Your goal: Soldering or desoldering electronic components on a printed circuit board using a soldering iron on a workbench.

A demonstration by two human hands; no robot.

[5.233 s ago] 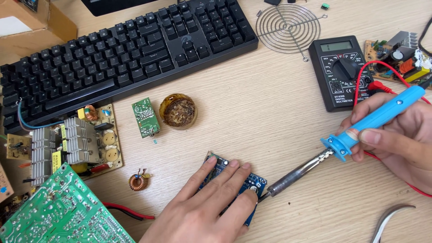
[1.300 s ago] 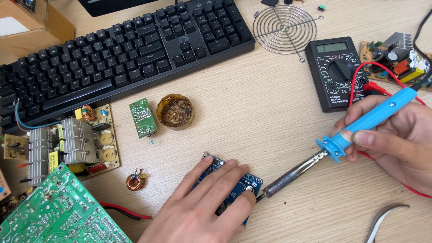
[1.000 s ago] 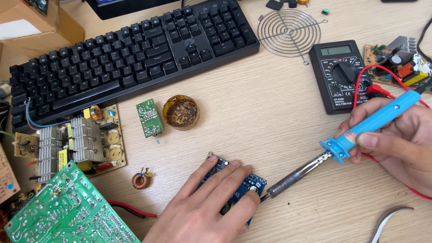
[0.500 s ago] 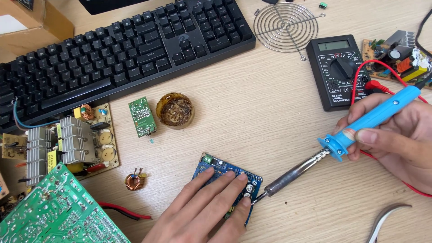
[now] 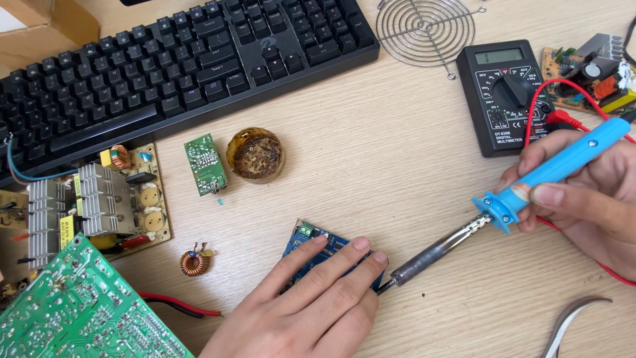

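My left hand [image 5: 311, 308] lies flat on a small blue circuit board [image 5: 306, 240] on the wooden desk, fingers pressing it down and hiding most of it. My right hand [image 5: 583, 199] grips the blue handle of a soldering iron [image 5: 530, 187]. Its metal barrel slants down to the left, and the tip touches the right edge of the blue board beside my fingertips.
A black keyboard [image 5: 165, 73] spans the back. A black multimeter [image 5: 507, 93] with red leads, a wire fan grille [image 5: 425, 30], a round tin of flux [image 5: 256, 154], a small green board [image 5: 205, 164], a copper coil [image 5: 195, 262], larger boards [image 5: 99, 199] at left, pliers handles [image 5: 570, 321] at bottom right.
My left hand slid slightly, uncovering more of the blue board's far corner. The iron's tip came in to the board's right edge. The camera shifted a little.
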